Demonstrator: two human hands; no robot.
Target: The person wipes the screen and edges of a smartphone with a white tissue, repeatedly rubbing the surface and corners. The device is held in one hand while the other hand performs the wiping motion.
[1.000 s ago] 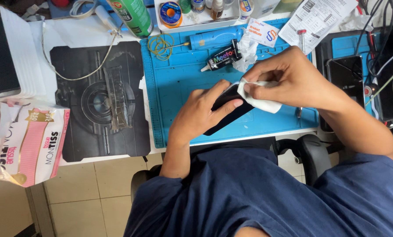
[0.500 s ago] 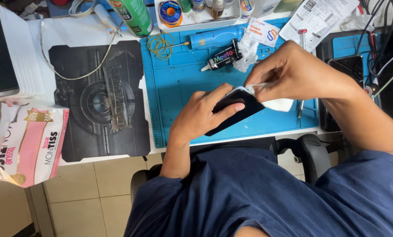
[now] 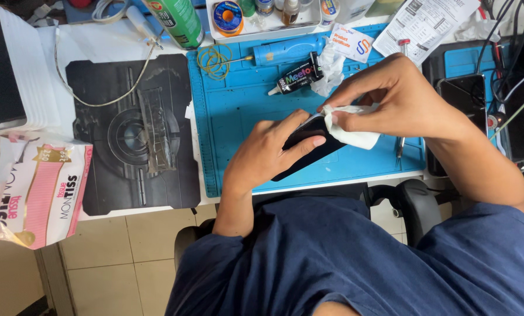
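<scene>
The left hand [image 3: 268,153] grips a black phone [image 3: 306,146] from above, holding it over the blue work mat [image 3: 238,123] near the front edge of the tabletop [image 3: 110,44]. The right hand [image 3: 399,96] pinches a white tissue [image 3: 350,126] closed against the phone's far end. A black glue tube [image 3: 294,77] lies on the mat just behind them, toward the back edge.
</scene>
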